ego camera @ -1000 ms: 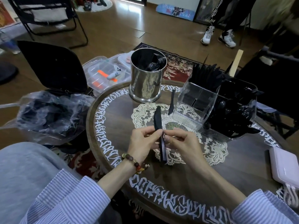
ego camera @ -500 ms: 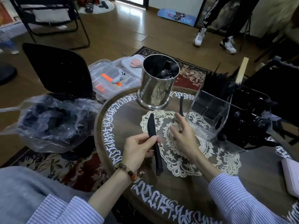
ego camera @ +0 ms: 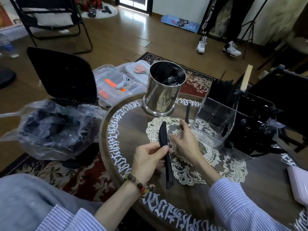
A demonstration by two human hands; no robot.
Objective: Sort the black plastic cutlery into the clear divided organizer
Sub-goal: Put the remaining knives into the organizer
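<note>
My left hand (ego camera: 148,161) pinches black plastic knives (ego camera: 164,150) held together, blades pointing away, above the round table (ego camera: 126,164). My right hand (ego camera: 185,140) hovers just right of the blades with its fingers extended; its fingertips are close to a black cutlery piece (ego camera: 187,114) lying on the table. The clear divided organizer (ego camera: 215,120) stands at the right; black cutlery fills its far and right compartments, and the near left compartment looks empty.
A shiny metal canister (ego camera: 162,92) with black items stands at the table's back. A lace doily (ego camera: 191,165) covers the centre. A plastic bag (ego camera: 55,129) of black pieces sits left, clear storage boxes (ego camera: 116,84) behind, a pink box (ego camera: 300,182) at right. A person's legs (ego camera: 216,30) stand beyond.
My right hand let go of the knives and moved up and right toward the lying cutlery piece. My left hand keeps hold of the knives.
</note>
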